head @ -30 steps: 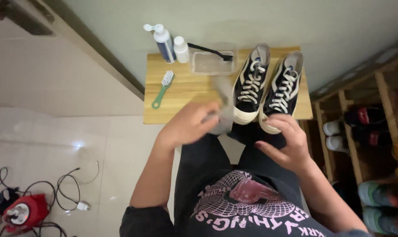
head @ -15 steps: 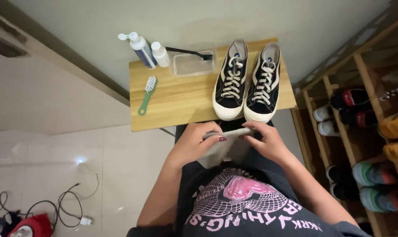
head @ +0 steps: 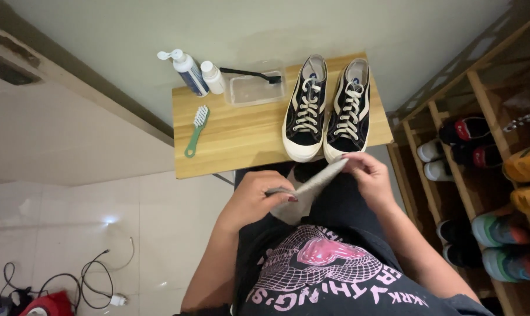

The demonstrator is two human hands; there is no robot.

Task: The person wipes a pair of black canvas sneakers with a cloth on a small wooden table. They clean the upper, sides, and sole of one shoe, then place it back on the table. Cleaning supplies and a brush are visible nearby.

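The grey folded cloth point(head: 312, 186), pinched between left hand point(head: 256, 198) and right hand point(head: 367, 175) fingers, may slip from so light a hold.

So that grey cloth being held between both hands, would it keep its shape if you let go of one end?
Probably not. The soft grey cloth sags and folds between the left hand and right hand, so it looks floppy. It seems thin and light, since fingertip pinches hold it. It likely won't slip; it looks like matte fabric.

Grey cloth point(head: 315, 184) — pulled taut, slanting, over the lap, just before the table edge
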